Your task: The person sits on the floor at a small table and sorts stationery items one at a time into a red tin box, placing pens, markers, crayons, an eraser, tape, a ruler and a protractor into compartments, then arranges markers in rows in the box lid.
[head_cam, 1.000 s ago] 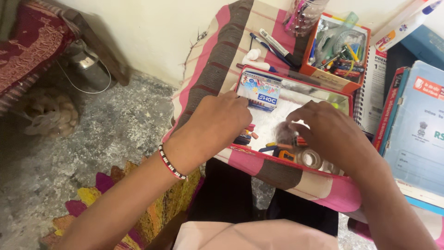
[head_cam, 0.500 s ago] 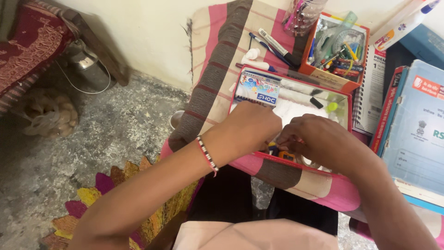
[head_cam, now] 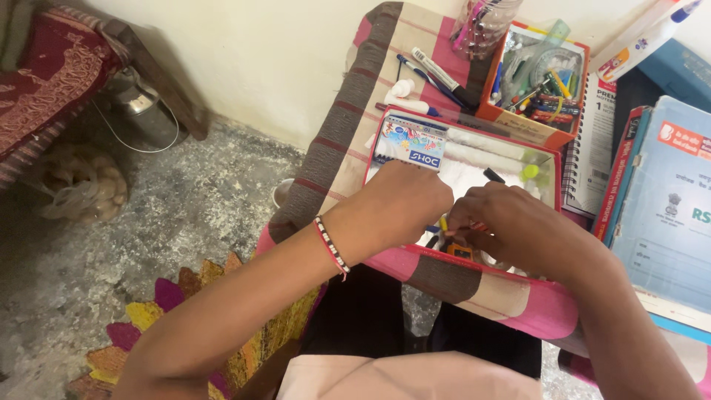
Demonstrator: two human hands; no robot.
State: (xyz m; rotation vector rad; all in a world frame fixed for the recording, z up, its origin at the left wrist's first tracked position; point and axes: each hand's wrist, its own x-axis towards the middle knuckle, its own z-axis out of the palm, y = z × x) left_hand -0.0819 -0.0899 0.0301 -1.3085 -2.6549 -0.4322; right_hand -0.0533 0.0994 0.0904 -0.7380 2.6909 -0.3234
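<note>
While both curl together inside the red tray (head_cam: 549, 152) (grip unclear), left hand (head_cam: 404, 204) crowds right hand (head_cam: 511, 222)

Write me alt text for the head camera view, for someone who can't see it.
Both hands, left hand and right hand, reach into a shallow red box of small stationery on a pink-and-brown striped cloth. An orange tray of pens sits behind it, and books lie to the right.
</note>
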